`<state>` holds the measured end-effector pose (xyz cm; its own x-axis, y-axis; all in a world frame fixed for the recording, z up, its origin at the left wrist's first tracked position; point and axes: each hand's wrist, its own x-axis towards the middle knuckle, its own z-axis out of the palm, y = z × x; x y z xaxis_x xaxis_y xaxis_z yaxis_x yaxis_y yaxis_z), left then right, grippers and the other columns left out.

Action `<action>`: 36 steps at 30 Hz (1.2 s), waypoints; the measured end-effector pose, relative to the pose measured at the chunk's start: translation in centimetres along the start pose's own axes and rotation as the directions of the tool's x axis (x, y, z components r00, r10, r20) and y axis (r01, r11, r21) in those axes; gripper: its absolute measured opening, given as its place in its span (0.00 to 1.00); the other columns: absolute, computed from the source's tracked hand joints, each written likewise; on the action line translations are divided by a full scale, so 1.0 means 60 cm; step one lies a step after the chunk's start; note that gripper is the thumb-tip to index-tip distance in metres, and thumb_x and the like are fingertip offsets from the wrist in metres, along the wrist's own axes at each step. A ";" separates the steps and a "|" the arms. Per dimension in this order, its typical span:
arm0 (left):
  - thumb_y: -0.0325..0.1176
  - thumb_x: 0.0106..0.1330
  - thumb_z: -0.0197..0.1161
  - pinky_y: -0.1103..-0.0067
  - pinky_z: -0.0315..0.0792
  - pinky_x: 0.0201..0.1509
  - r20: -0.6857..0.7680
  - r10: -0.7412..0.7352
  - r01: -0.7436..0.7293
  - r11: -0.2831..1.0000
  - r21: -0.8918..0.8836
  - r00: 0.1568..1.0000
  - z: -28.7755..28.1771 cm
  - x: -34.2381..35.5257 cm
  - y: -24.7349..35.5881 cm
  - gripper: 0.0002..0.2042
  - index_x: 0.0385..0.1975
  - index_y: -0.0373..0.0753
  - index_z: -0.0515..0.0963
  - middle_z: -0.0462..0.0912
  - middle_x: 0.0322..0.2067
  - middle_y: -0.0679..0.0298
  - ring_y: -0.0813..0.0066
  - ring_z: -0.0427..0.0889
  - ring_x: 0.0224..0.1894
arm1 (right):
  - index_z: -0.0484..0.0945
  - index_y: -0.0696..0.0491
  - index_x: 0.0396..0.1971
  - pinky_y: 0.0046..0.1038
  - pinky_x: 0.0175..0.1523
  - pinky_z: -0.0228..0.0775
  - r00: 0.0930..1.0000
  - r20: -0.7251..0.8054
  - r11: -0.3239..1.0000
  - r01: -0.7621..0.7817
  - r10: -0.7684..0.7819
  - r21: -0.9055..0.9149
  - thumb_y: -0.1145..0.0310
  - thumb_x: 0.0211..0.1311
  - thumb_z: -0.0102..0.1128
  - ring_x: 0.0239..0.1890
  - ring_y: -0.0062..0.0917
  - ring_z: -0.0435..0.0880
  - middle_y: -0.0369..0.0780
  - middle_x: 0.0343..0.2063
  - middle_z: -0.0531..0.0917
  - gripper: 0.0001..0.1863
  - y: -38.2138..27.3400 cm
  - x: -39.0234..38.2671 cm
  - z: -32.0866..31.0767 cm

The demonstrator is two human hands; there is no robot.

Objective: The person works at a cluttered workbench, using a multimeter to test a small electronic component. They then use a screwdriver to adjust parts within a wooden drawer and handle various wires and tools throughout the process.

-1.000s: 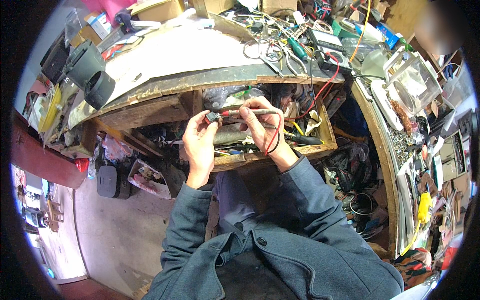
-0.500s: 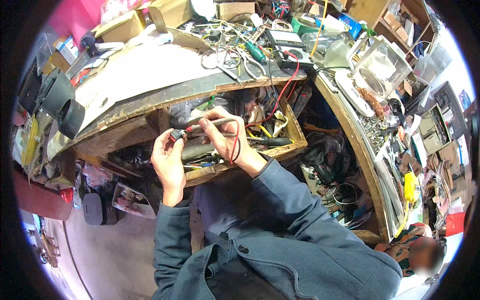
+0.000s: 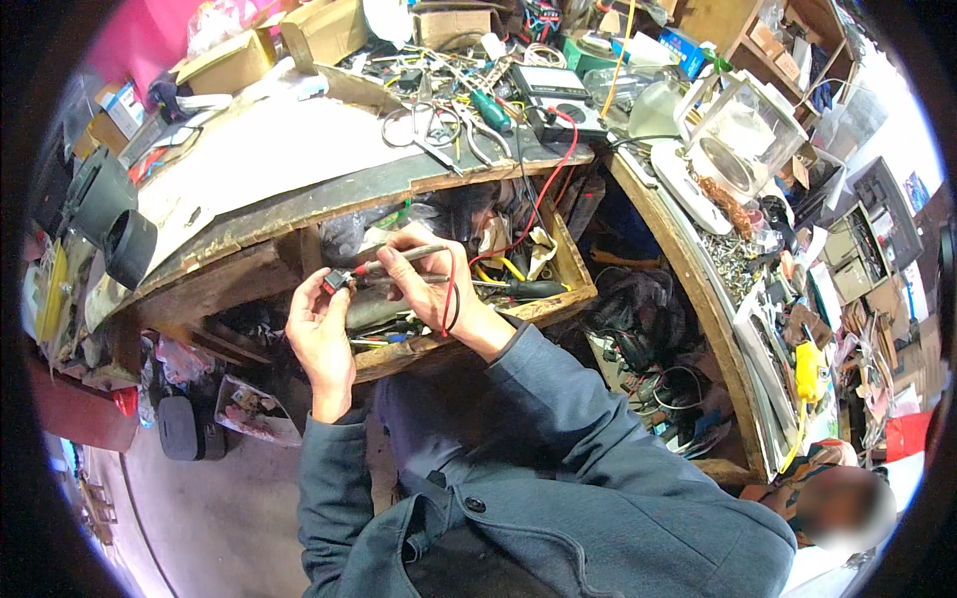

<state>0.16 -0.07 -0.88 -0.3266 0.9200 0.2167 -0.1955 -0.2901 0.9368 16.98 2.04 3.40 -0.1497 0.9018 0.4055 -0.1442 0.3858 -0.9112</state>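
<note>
Between the thumb and fingers of my left hand is a small black block-shaped electrical component with a lighter face. My right hand is closed around a pair of multimeter probes. The red-tipped probe points at the component's right side; whether its metal tip touches cannot be made out. The second probe lies lower and is partly hidden by my fingers. A red lead and a black one run back to a multimeter on the bench. Both hands are above an open wooden drawer.
Pliers, scissors and a green-handled tool lie on the bench beside a white sheet. A screwdriver and other clutter fill the drawer. At right stand a clear plastic container and a yellow tool.
The whole view has shifted slightly, so the bench appears further left. My hands keep their grips, and the black component looks slightly turned, with the red probe still beside it.
</note>
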 end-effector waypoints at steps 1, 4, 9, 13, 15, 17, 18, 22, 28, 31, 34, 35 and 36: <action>0.15 0.65 0.61 0.82 0.74 0.53 -0.001 0.004 -0.004 1.000 0.019 1.000 -0.003 0.000 0.001 0.16 0.52 0.31 0.78 0.81 0.43 0.64 0.79 0.80 0.44 | 0.77 0.58 0.40 0.17 0.29 0.70 1.000 0.001 1.000 -0.016 0.016 0.002 0.70 0.73 0.58 0.26 0.09 0.75 0.32 0.27 0.81 0.06 0.000 -0.001 0.002; 0.15 0.65 0.62 0.83 0.74 0.53 0.006 -0.007 0.007 1.000 -0.002 1.000 -0.001 0.000 0.000 0.16 0.53 0.30 0.77 0.81 0.43 0.64 0.80 0.80 0.45 | 0.78 0.58 0.39 0.18 0.29 0.70 1.000 0.007 1.000 0.011 -0.011 -0.007 0.70 0.73 0.59 0.26 0.10 0.75 0.33 0.28 0.82 0.06 0.000 0.000 -0.003; 0.15 0.65 0.62 0.83 0.75 0.52 -0.004 -0.011 0.011 1.000 0.003 1.000 0.002 -0.001 0.002 0.16 0.53 0.30 0.77 0.81 0.43 0.65 0.80 0.79 0.43 | 0.78 0.58 0.39 0.18 0.30 0.68 1.000 -0.002 1.000 -0.025 0.025 -0.001 0.70 0.73 0.59 0.27 0.09 0.74 0.32 0.25 0.80 0.07 -0.003 0.000 -0.001; 0.15 0.65 0.61 0.83 0.75 0.52 -0.010 -0.019 0.019 1.000 0.006 1.000 0.002 0.001 -0.002 0.16 0.53 0.30 0.78 0.81 0.42 0.65 0.80 0.79 0.43 | 0.78 0.58 0.38 0.18 0.30 0.68 1.000 -0.010 0.999 0.010 -0.010 -0.034 0.71 0.72 0.59 0.27 0.10 0.75 0.32 0.24 0.79 0.06 0.004 0.001 -0.003; 0.15 0.65 0.61 0.82 0.75 0.52 -0.005 -0.009 0.009 1.000 0.005 1.000 0.001 0.003 -0.006 0.16 0.53 0.30 0.78 0.81 0.42 0.65 0.80 0.79 0.43 | 0.78 0.58 0.38 0.18 0.29 0.68 0.998 -0.016 0.996 0.059 -0.060 -0.061 0.71 0.72 0.59 0.26 0.10 0.75 0.32 0.24 0.79 0.06 0.011 0.003 -0.005; 0.15 0.65 0.62 0.82 0.75 0.53 0.001 0.000 0.000 1.000 0.006 1.000 0.000 0.002 -0.006 0.17 0.53 0.30 0.77 0.81 0.42 0.65 0.80 0.79 0.43 | 0.79 0.58 0.37 0.18 0.29 0.68 0.998 -0.028 0.997 0.058 -0.059 -0.044 0.71 0.71 0.60 0.25 0.11 0.75 0.32 0.24 0.79 0.06 0.013 0.003 -0.002; 0.15 0.64 0.62 0.82 0.75 0.53 0.001 -0.007 0.007 1.000 -0.008 1.000 0.000 0.002 -0.004 0.17 0.54 0.30 0.77 0.80 0.42 0.64 0.80 0.79 0.44 | 0.79 0.59 0.37 0.18 0.28 0.68 0.998 -0.032 0.998 0.057 -0.058 -0.034 0.72 0.71 0.60 0.25 0.11 0.75 0.32 0.24 0.79 0.06 0.013 0.004 0.000; 0.16 0.64 0.63 0.79 0.77 0.53 -0.030 0.028 -0.030 0.998 -0.051 0.999 0.002 0.002 -0.004 0.20 0.56 0.34 0.71 0.79 0.43 0.61 0.76 0.80 0.45 | 0.79 0.59 0.38 0.19 0.26 0.70 0.993 -0.012 0.990 0.115 -0.117 -0.087 0.71 0.71 0.60 0.24 0.12 0.76 0.33 0.23 0.81 0.06 0.018 0.009 -0.002; 0.16 0.64 0.64 0.80 0.78 0.48 -0.034 0.097 -0.099 0.993 -0.059 0.995 0.000 0.002 -0.016 0.14 0.45 0.37 0.71 0.81 0.40 0.63 0.78 0.81 0.41 | 0.79 0.60 0.36 0.21 0.25 0.75 0.997 -0.072 0.999 0.023 -0.020 0.044 0.66 0.73 0.58 0.21 0.16 0.79 0.37 0.24 0.82 0.12 0.017 0.005 0.003; 0.16 0.64 0.65 0.83 0.78 0.47 -0.056 0.086 -0.091 0.992 -0.092 0.995 0.006 -0.002 -0.008 0.12 0.43 0.36 0.72 0.80 0.38 0.65 0.81 0.80 0.40 | 0.79 0.60 0.36 0.20 0.26 0.76 0.997 -0.077 0.998 0.014 -0.010 0.056 0.65 0.73 0.59 0.23 0.16 0.80 0.37 0.25 0.82 0.12 0.009 0.004 0.004; 0.16 0.65 0.65 0.81 0.80 0.48 -0.061 0.077 -0.083 0.991 -0.105 0.995 0.006 -0.005 -0.003 0.11 0.42 0.36 0.73 0.80 0.38 0.65 0.81 0.80 0.40 | 0.78 0.60 0.36 0.21 0.26 0.76 0.997 -0.070 0.998 0.021 -0.017 0.055 0.65 0.73 0.59 0.23 0.15 0.79 0.37 0.25 0.83 0.12 0.006 0.004 0.005; 0.17 0.65 0.65 0.81 0.80 0.48 -0.059 0.090 -0.095 0.990 -0.100 0.994 0.007 -0.004 -0.006 0.11 0.42 0.36 0.73 0.80 0.38 0.65 0.80 0.81 0.40 | 0.78 0.60 0.37 0.21 0.27 0.76 0.998 -0.067 0.999 0.019 -0.016 0.048 0.65 0.73 0.59 0.23 0.15 0.79 0.37 0.25 0.83 0.12 0.005 0.005 0.003; 0.17 0.65 0.65 0.80 0.81 0.49 -0.056 0.102 -0.107 0.990 -0.095 0.993 0.006 -0.003 -0.006 0.10 0.41 0.35 0.73 0.80 0.38 0.65 0.80 0.81 0.40 | 0.78 0.60 0.37 0.21 0.27 0.76 0.998 -0.059 0.998 0.019 -0.016 0.064 0.65 0.73 0.59 0.23 0.15 0.79 0.37 0.25 0.83 0.12 0.004 0.006 0.002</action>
<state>0.66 -0.02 -1.17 -0.3959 0.8695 0.2952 -0.2466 -0.4104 0.8780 16.80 2.42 3.29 -0.0893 0.9056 0.4146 -0.2093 0.3899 -0.8967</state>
